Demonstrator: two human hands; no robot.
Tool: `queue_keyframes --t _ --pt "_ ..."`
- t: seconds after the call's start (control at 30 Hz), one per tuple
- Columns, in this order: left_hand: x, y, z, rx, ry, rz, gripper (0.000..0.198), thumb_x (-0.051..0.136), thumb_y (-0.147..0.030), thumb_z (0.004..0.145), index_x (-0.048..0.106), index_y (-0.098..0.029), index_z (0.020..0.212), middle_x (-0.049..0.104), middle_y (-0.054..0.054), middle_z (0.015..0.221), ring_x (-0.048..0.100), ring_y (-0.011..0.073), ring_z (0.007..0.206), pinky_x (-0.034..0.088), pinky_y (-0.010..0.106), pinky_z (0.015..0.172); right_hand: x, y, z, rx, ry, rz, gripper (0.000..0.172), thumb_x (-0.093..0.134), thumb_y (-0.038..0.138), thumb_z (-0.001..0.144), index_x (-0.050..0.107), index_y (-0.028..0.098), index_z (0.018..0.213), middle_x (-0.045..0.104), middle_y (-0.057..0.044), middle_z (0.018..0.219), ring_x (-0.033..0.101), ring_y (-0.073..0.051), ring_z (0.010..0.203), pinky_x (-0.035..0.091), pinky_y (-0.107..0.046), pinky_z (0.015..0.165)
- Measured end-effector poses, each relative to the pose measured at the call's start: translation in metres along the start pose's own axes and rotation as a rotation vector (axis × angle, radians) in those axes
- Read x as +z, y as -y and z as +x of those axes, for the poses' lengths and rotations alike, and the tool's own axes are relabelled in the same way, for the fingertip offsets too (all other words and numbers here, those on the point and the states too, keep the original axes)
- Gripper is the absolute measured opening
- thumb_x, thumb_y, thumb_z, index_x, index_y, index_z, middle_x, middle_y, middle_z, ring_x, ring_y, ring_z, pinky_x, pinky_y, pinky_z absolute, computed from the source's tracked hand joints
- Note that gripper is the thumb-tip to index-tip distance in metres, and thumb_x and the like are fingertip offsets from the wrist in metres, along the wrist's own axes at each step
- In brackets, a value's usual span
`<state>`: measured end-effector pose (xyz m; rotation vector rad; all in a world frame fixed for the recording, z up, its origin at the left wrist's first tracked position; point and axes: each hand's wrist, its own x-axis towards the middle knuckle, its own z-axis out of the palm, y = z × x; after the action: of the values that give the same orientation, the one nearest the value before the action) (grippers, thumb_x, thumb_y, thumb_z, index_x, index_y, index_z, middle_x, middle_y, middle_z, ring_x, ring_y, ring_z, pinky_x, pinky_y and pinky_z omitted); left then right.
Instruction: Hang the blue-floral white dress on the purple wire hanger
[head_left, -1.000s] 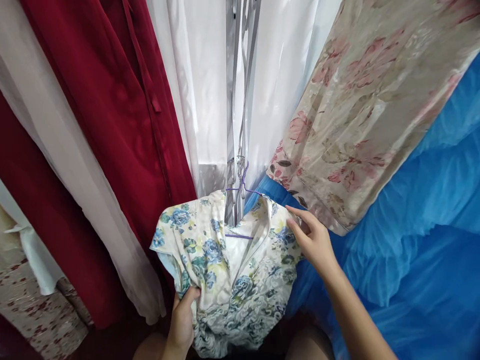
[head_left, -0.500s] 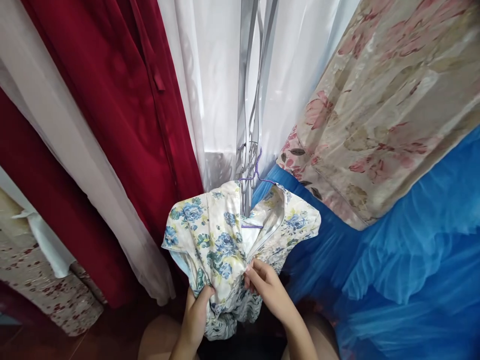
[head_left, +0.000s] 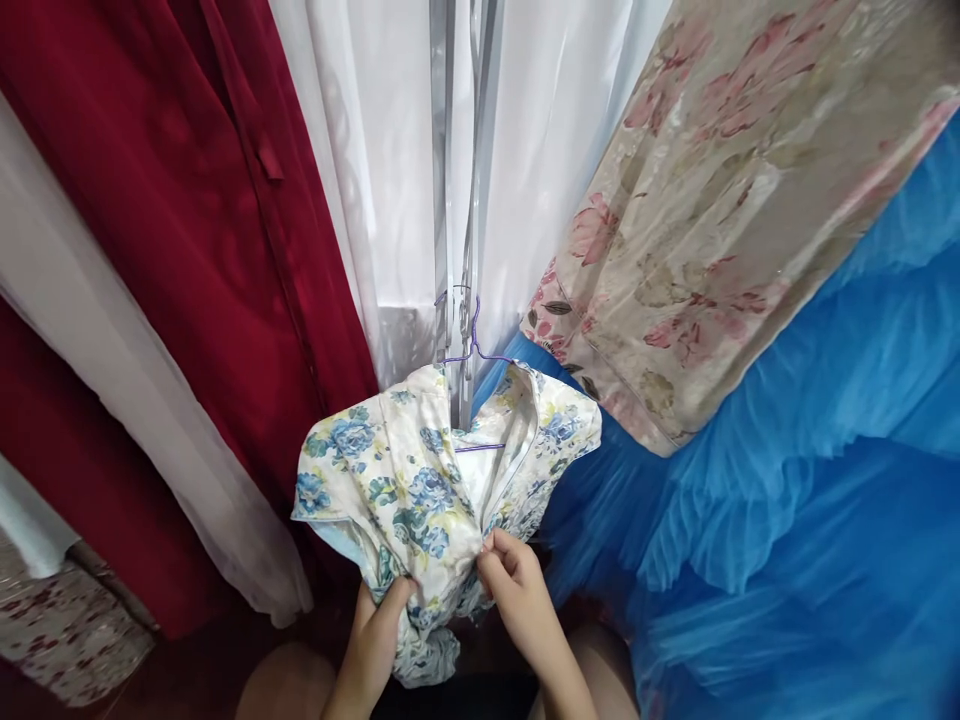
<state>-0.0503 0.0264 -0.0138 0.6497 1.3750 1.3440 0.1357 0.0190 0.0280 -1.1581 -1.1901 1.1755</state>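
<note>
The hands are both closed on cloth: the side of a floral garment [head_left: 427,490] is gripped by the left hand [head_left: 376,630], its neckline's lower point pinched by the right hand [head_left: 516,585]. Fitted on a purple hanger [head_left: 474,347] before white drapery [head_left: 405,200], it could be slipped off a shoulder if tugged too hard. Its white fabric is patterned with blue blooms and crumpled below.

Below the floral dress [head_left: 420,480], black cloth [head_left: 469,700] shows between two rounded, bare-looking knees [head_left: 289,682], while nearer the dress the left hand [head_left: 381,628], right hand [head_left: 519,582] and slim forearms [head_left: 559,668] are bare.
</note>
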Motion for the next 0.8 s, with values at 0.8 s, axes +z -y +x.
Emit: queue_keyframes --t 0.8 --pt "0.063 0.026 -0.015 0.774 0.324 0.349 0.011 0.059 -0.015 0.086 0.055 -0.019 0.076 0.056 0.0 0.075 0.056 0.0163 0.073 0.044 0.025 0.071 0.001 0.001 -0.007 0.247 0.057 0.258 0.022 0.065 0.033 0.079 0.065 0.015 0.065 0.056 0.002 0.043 0.036 -0.007 0.038 0.02 -0.02 0.042"
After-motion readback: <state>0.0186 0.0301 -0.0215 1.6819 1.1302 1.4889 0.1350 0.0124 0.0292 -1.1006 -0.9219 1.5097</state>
